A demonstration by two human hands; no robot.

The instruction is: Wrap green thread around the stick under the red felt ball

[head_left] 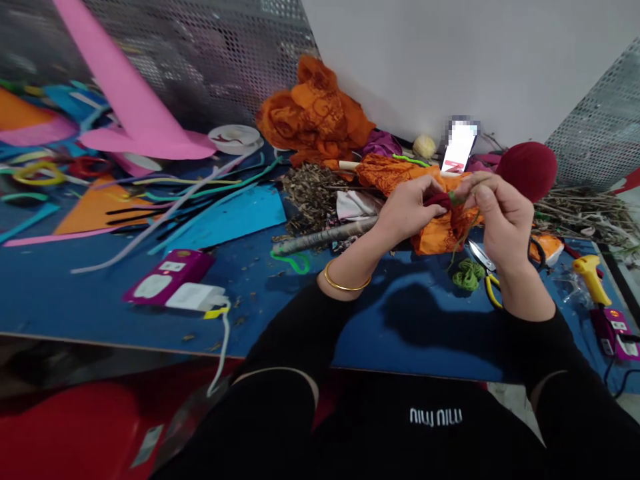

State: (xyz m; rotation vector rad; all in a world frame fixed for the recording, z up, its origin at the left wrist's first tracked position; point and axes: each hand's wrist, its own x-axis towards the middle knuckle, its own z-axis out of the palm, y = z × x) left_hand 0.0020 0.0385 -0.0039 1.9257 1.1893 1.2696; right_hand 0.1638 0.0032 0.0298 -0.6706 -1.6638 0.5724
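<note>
Over the right part of the blue table, my left hand (409,208) is closed on a gathered piece of dark red fabric (440,200). Green yarn (456,197) is wound at the end of this fabric. Beside it my right hand (503,210) pinches a strand of the same yarn, which trails down toward a small green skein (469,275) on the table. A smooth dark red ball shape (529,171) shows behind my right hand; whether it joins the fabric is hidden. Orange patterned cloth (425,237) lies beneath both hands. Scissors (483,256) rest under my right wrist, partly covered.
A lit phone (459,147) leans at the back. Left of my arms are a stick (325,235), dried plant bits (313,200), a purple power strip (173,273), colored strips and a pink cone hat (130,87). At far right are a yellow glue gun (591,277) and dry twigs (585,210).
</note>
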